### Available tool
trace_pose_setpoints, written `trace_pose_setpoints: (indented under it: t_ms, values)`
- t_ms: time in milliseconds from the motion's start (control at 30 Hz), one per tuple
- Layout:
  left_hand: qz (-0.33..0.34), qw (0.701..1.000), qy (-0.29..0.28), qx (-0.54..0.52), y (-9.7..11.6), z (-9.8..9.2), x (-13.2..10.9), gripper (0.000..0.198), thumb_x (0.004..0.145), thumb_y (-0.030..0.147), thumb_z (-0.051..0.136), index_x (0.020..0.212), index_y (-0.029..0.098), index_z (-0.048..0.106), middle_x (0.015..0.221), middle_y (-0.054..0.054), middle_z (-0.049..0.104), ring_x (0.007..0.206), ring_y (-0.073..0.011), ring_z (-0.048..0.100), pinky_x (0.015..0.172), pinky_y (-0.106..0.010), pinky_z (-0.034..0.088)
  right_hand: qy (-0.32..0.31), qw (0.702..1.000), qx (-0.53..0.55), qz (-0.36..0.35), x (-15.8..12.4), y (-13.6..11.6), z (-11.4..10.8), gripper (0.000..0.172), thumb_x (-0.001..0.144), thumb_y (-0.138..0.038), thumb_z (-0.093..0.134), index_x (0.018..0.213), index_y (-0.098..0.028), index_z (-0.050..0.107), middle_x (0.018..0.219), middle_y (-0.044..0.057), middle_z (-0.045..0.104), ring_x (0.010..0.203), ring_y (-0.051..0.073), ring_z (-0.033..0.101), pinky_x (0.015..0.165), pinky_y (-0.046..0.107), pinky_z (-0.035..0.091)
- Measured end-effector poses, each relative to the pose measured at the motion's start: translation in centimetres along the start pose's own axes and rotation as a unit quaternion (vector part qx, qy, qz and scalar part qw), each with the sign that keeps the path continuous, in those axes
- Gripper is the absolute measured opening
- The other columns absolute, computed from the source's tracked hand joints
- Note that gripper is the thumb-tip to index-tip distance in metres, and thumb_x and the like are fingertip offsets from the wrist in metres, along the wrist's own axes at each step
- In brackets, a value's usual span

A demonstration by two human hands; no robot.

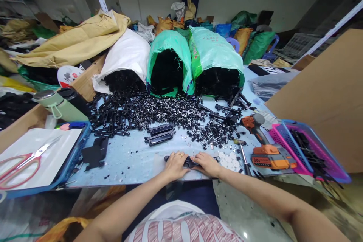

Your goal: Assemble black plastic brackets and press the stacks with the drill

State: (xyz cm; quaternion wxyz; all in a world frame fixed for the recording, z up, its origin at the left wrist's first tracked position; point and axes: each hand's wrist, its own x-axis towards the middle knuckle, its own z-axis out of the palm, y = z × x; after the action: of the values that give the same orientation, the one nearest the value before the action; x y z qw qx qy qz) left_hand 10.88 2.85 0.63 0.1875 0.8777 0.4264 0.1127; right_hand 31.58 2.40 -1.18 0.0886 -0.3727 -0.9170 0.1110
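Near the front edge of the light blue table (119, 159), a black elongated part (187, 162) lies between my two hands. My left hand (176, 165) is closed over its left end, fingers bent round it. My right hand (207, 163) grips the right side, partly hiding it. Just beyond them rest two black bar-shaped assemblies (161, 134), side by side. A wide heap of small black knobs with metal pins (170, 109) spreads behind. White round discs (230, 159) lie right of my right hand.
An orange cordless drill (269, 155), a screwdriver (243, 157) and a pink basket (283, 147) are at the right. Scissors (31, 159) lie on a blue tray (72, 170) at the left. Open sacks (170, 41) stand behind the heap. A cardboard sheet (320, 102) leans at right.
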Motion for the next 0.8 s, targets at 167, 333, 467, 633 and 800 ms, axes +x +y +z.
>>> trace_pose_setpoints:
  t_ms: [167, 333, 467, 633, 800]
  values:
    - [0.048, 0.998, -0.004, 0.041, -0.7, -0.7, -1.0, 0.052, 0.077, 0.041, 0.052, 0.121, 0.016, 0.039, 0.113, -0.011, 0.052, 0.104, -0.0249, 0.044, 0.089, -0.038, 0.032, -0.032, 0.997, -0.065, -0.019, 0.1, 0.9, -1.3, 0.046, 0.085, -0.051, 0.035, 0.113, -0.018, 0.05, 0.085, 0.008, 0.056, 0.077, 0.018, 0.049, 0.063, 0.027, 0.037]
    - [0.097, 0.991, 0.032, 0.089, -2.5, -2.1, -1.7, 0.038, 0.085, 0.04, 0.036, 0.106, 0.013, 0.052, 0.092, -0.012, 0.06, 0.082, -0.0225, 0.054, 0.07, -0.034, 0.04, 0.052, 0.995, -0.064, 0.065, 0.3, 0.4, -1.5, 0.061, 0.073, -0.07, 0.034, 0.067, -0.014, 0.057, 0.058, 0.005, 0.053, 0.055, 0.015, 0.048, 0.051, 0.024, 0.031]
    - [0.063, 0.989, 0.123, -0.056, -1.1, -4.7, -2.9, 0.05, 0.09, 0.037, 0.018, 0.061, 0.016, 0.053, 0.056, -0.004, 0.052, 0.055, -0.0145, 0.049, 0.053, -0.026, 0.034, 0.123, 0.978, 0.17, -0.021, 1.6, -2.8, -4.7, 0.06, 0.079, -0.067, 0.025, 0.053, -0.017, 0.046, 0.046, 0.0, 0.044, 0.045, 0.011, 0.043, 0.047, 0.023, 0.028]
    - [0.072, 0.906, 0.23, -0.347, 3.9, -6.9, -5.1, 0.055, 0.089, 0.043, 0.012, 0.057, 0.017, 0.048, 0.05, -0.001, 0.044, 0.049, -0.0115, 0.044, 0.05, -0.024, 0.033, 0.189, 0.841, 0.503, -0.058, 4.4, -9.0, -6.2, 0.052, 0.084, -0.059, 0.025, 0.058, -0.019, 0.045, 0.047, -0.001, 0.042, 0.045, 0.011, 0.042, 0.048, 0.024, 0.033]
    - [0.054, 0.864, 0.374, -0.334, 4.1, -4.8, -5.5, 0.055, 0.089, 0.043, 0.011, 0.093, 0.015, 0.057, 0.076, -0.008, 0.06, 0.071, -0.0173, 0.055, 0.063, -0.029, 0.041, 0.406, 0.688, 0.598, 0.063, 9.2, -11.8, -0.4, 0.049, 0.08, -0.063, 0.022, 0.098, -0.024, 0.045, 0.101, 0.007, 0.047, 0.08, 0.018, 0.05, 0.071, 0.034, 0.041]
